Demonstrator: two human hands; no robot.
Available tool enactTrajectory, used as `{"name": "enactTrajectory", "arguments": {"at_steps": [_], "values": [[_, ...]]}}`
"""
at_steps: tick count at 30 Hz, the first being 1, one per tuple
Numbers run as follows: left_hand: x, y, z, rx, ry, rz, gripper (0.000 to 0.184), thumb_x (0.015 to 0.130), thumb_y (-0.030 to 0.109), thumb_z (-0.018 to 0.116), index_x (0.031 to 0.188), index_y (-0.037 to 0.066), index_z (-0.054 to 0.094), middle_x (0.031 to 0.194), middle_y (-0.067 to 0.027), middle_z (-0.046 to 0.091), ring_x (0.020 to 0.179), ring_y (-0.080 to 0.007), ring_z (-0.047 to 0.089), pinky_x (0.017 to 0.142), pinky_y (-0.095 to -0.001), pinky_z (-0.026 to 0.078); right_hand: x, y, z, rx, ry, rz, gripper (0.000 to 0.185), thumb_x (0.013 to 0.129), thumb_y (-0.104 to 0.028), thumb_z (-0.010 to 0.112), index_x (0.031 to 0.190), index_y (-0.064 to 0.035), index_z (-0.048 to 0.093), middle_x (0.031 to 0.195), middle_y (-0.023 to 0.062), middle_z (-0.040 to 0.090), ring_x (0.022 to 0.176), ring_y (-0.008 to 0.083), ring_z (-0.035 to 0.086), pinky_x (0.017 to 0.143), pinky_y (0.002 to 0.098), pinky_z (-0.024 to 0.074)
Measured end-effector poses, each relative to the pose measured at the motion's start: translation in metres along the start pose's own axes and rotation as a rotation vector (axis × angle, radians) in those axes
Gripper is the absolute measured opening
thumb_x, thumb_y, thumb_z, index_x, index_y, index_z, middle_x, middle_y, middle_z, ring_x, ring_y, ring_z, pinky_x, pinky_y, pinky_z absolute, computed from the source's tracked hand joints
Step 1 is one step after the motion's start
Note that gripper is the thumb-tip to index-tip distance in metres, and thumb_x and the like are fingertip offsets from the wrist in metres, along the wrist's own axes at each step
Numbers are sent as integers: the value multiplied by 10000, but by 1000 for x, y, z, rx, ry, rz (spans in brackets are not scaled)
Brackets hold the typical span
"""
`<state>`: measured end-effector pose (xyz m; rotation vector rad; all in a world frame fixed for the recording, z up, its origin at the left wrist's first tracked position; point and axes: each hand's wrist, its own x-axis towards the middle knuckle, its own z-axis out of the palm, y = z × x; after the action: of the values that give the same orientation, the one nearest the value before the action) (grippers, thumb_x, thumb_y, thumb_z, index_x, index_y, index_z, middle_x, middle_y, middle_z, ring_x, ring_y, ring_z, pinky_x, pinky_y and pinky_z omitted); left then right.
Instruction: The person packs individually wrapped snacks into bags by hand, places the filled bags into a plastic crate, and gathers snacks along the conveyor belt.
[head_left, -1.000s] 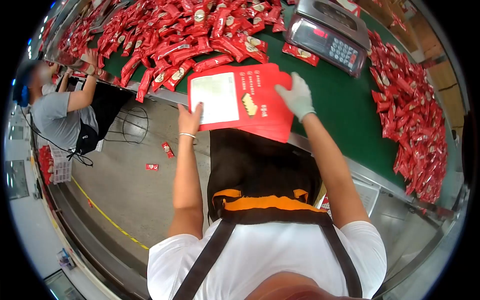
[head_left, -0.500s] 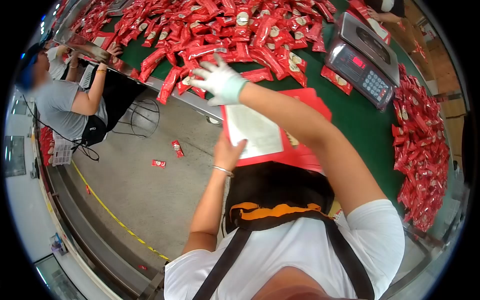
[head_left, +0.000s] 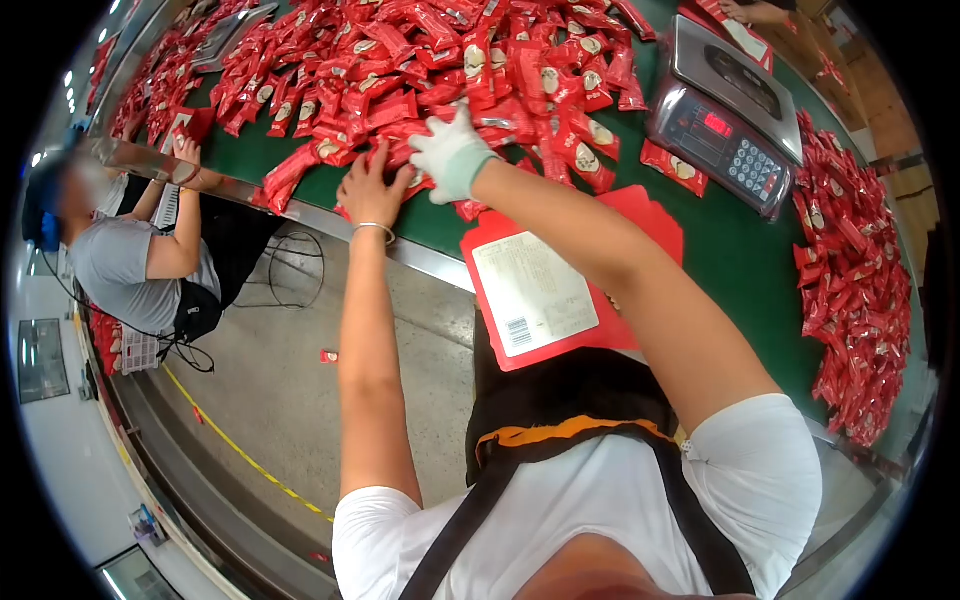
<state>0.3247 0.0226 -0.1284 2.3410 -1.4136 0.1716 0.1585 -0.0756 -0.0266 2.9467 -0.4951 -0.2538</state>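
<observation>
My left hand [head_left: 375, 190], bare with a bracelet at the wrist, rests at the near edge of a heap of red snack packets [head_left: 400, 50]. Its fingers are spread over the packets and partly curled. Beside it, my right hand [head_left: 452, 155] wears a white glove and touches the same heap with its fingers apart. No packet is visibly gripped by either hand. Under my right forearm lies a flat red pouch [head_left: 640, 215] with a large white label [head_left: 535, 290] and a barcode, reaching over the table's edge at my apron.
A digital scale [head_left: 725, 140] with a lit red display stands on the green table [head_left: 725, 270]. More red packets [head_left: 855, 290] are piled at the right. Across the left side, a co-worker in a grey shirt [head_left: 125, 260] handles packets. Another person's hand [head_left: 745, 12] is at the top right.
My left hand has left the red pouch and moved up to the packet heap. My right hand stays at the heap, slightly shifted. The pouch has moved a little and turned.
</observation>
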Motion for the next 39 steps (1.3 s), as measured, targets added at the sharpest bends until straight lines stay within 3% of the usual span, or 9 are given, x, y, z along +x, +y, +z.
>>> {"name": "enactTrajectory", "arguments": {"at_steps": [7, 13, 17, 21, 26, 30, 32, 34, 39], "values": [[5, 103, 24, -99, -4, 208, 686, 821, 595, 617, 1437, 343, 453, 1362, -151, 490, 1244, -350, 452, 1030, -530, 300, -56, 95, 71, -46, 334, -126, 522, 771, -447, 689, 1251, -289, 558, 1334, -7, 547, 1370, 226, 396, 1130, 690, 133], [21, 112, 24, -291, -103, 274, 555, 926, 477, 533, 1440, 285, 453, 1433, -129, 477, 1351, -299, 409, 1120, -652, 102, -134, 95, 57, 328, 509, -64, 516, 880, -379, 639, 1327, -137, 546, 1360, 73, 541, 1342, 268, 417, 1156, 525, 244], [-31, 112, -29, -402, 33, 313, 342, 895, 261, 627, 1190, 92, 660, 1326, -99, 582, 1273, -279, 505, 1146, -590, 169, -252, 81, 45, 498, 588, 234, 411, 794, -140, 714, 1190, -78, 623, 1243, 133, 596, 1176, 320, 551, 1040, 440, 412], [-59, 145, -4, -109, -226, 598, 664, 879, 381, 628, 1487, 343, 364, 1613, -97, 133, 1472, -426, 74, 1031, -792, 94, -275, 91, 85, 98, 630, 550, 497, 824, -252, 691, 1300, -191, 564, 1381, 108, 484, 1304, 317, 417, 1040, 540, 353], [-18, 175, 30, 99, -84, 407, 330, 921, 302, 595, 1239, 218, 615, 1543, -75, 316, 1392, -372, 305, 1038, -745, 220, -229, 148, 167, 192, 542, 698, 449, 877, -395, 619, 1310, -295, 555, 1424, 48, 467, 1326, 310, 404, 1033, 570, 333], [-50, 157, -1, -27, -114, 379, 476, 903, 344, 583, 1367, 255, 523, 1581, -153, 221, 1440, -439, 183, 1092, -724, 65, -253, 102, 111, 180, 709, 767, 498, 906, -352, 603, 1346, -131, 531, 1372, 142, 520, 1292, 339, 453, 1048, 467, 377], [-94, 129, -40, -710, 210, 429, 257, 898, 132, 578, 1140, 120, 662, 1400, -111, 507, 1264, -357, 480, 1080, -577, 322, -288, 79, 123, 427, 700, 848, 568, 916, -339, 601, 1378, -33, 474, 1398, 175, 500, 1302, 346, 443, 1069, 438, 362], [-162, 94, -48, -738, 304, 167, 240, 880, 38, 551, 1091, 28, 666, 1239, -135, 612, 1151, -323, 576, 1032, -403, 413, -319, 47, 118, 984, 551, 1032, 645, 892, -388, 634, 1392, -23, 452, 1359, 210, 513, 1257, 366, 462, 1057, 430, 376], [-369, 16, 17, -645, -113, -639, 250, 972, 175, 510, 1046, 3, 675, 1003, -149, 673, 1008, -263, 623, 886, -341, 471, -334, 11, 133, 541, 480, 850, 678, 884, -359, 660, 1410, -10, 413, 1335, 212, 530, 1232, 385, 477, 1046, 442, 390]]}}
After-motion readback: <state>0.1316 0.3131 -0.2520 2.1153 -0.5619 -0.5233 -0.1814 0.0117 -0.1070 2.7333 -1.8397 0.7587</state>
